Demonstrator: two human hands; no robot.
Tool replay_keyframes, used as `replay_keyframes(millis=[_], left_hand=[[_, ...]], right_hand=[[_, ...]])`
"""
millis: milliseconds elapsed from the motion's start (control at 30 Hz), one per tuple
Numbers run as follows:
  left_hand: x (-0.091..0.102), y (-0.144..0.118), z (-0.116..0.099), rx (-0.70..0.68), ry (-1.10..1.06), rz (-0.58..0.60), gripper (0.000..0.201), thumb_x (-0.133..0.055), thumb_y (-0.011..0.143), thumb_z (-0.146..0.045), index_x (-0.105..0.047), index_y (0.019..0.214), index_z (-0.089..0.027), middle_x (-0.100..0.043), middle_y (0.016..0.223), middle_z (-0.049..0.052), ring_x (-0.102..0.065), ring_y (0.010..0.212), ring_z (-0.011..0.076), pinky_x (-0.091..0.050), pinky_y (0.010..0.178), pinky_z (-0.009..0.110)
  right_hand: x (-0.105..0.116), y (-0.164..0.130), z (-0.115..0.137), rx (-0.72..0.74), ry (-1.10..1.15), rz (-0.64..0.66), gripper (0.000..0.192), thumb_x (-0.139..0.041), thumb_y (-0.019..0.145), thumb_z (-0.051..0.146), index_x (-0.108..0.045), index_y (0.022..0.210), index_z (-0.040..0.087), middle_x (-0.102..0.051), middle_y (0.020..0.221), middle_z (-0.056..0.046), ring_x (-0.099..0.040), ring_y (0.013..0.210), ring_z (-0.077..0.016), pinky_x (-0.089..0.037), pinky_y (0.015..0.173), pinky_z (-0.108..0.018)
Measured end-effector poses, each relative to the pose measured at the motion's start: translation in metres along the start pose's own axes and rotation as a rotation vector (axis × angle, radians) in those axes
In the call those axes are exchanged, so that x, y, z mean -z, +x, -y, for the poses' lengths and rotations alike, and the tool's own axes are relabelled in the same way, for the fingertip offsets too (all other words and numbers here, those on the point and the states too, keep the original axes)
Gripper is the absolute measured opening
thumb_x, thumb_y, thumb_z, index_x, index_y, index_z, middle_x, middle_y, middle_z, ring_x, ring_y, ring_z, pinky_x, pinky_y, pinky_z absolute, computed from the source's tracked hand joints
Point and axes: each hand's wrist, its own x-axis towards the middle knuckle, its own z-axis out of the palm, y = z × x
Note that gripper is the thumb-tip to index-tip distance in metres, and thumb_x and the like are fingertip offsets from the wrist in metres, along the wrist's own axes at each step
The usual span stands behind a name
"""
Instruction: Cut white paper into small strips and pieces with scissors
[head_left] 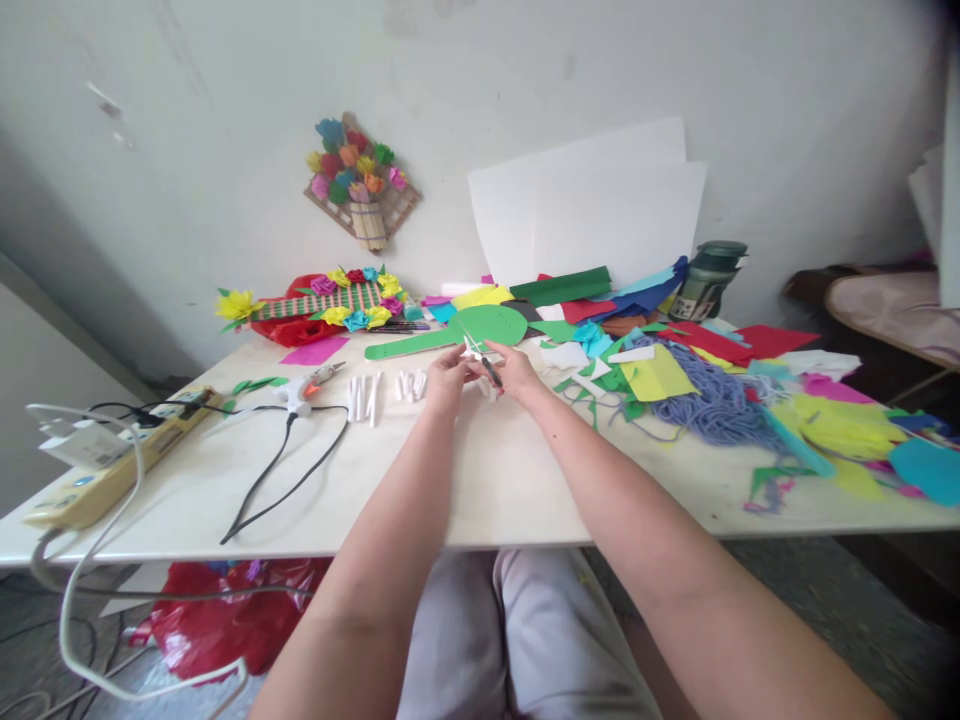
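Note:
Both of my hands meet over the middle of the white table. My right hand grips small scissors with a dark handle, blades pointing up and left. My left hand pinches a small white paper piece at the blades. Just beyond the hands lies a large green paper cutout. To the left of my left hand, several small white paper rolls lie in a row.
A glue gun with a black cord lies left, near a yellow power strip. Coloured paper scraps and purple yarn cover the right side. A dark green jar, white sheets and paper flowers stand at the back.

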Motion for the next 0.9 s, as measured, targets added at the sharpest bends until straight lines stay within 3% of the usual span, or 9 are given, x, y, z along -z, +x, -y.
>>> replay_keyframes(millis=[133, 300, 467, 567, 700, 900], left_hand=[[0.004, 0.002, 0.0, 0.036, -0.06, -0.012, 0.045, -0.071, 0.057, -0.018, -0.061, 0.101, -0.01, -0.064, 0.065, 0.0, -0.057, 0.054, 0.0091, -0.047, 0.062, 0.026], [0.006, 0.003, 0.0, 0.092, -0.182, 0.167, 0.029, -0.072, 0.06, -0.017, -0.061, 0.086, -0.01, -0.063, 0.066, 0.002, -0.055, 0.051, 0.0058, -0.044, 0.055, 0.018], [0.005, -0.002, -0.004, 0.251, -0.264, 0.354, 0.016, -0.067, 0.066, -0.011, -0.061, 0.081, -0.01, -0.06, 0.066, 0.003, -0.054, 0.054, 0.0051, -0.044, 0.051, 0.014], [0.004, -0.005, -0.006, 0.36, -0.317, 0.424, 0.014, -0.062, 0.071, -0.006, -0.062, 0.085, -0.008, -0.059, 0.066, 0.003, -0.054, 0.054, 0.0044, -0.044, 0.051, 0.013], [0.002, -0.007, -0.006, 0.407, -0.292, 0.43, 0.008, -0.059, 0.073, -0.007, -0.062, 0.081, -0.007, -0.061, 0.066, 0.005, -0.056, 0.054, 0.0061, -0.046, 0.051, 0.014], [0.005, -0.004, -0.005, 0.309, -0.077, 0.405, 0.016, -0.07, 0.065, -0.016, -0.064, 0.078, -0.007, -0.064, 0.069, 0.006, -0.058, 0.054, 0.0078, -0.049, 0.054, 0.018]], right_hand=[[0.003, 0.003, -0.001, 0.046, 0.05, -0.088, 0.076, -0.076, 0.058, 0.037, -0.049, 0.124, 0.008, -0.049, 0.045, 0.008, -0.041, 0.036, -0.0065, -0.035, 0.033, -0.018], [0.014, 0.006, 0.001, 0.044, 0.199, -0.247, 0.048, -0.076, 0.057, 0.031, -0.058, 0.098, 0.013, -0.058, 0.055, 0.005, -0.051, 0.044, -0.007, -0.038, 0.037, -0.016], [0.019, 0.008, 0.001, 0.025, 0.323, -0.221, 0.041, -0.076, 0.058, 0.027, -0.056, 0.093, 0.016, -0.06, 0.058, 0.004, -0.052, 0.041, -0.0059, -0.024, 0.032, -0.014], [0.019, 0.009, 0.001, 0.046, 0.405, -0.188, 0.044, -0.077, 0.056, 0.025, -0.054, 0.092, 0.016, -0.057, 0.055, 0.006, -0.05, 0.04, -0.0053, -0.023, 0.032, -0.014], [0.018, 0.01, 0.0, 0.081, 0.398, -0.207, 0.043, -0.077, 0.055, 0.024, -0.053, 0.09, 0.016, -0.053, 0.05, 0.009, -0.046, 0.038, -0.004, -0.03, 0.035, -0.015], [0.017, 0.013, -0.004, 0.096, 0.355, -0.233, 0.045, -0.076, 0.054, 0.022, -0.053, 0.092, 0.016, -0.054, 0.051, 0.01, -0.046, 0.037, -0.0042, -0.039, 0.04, -0.017]])
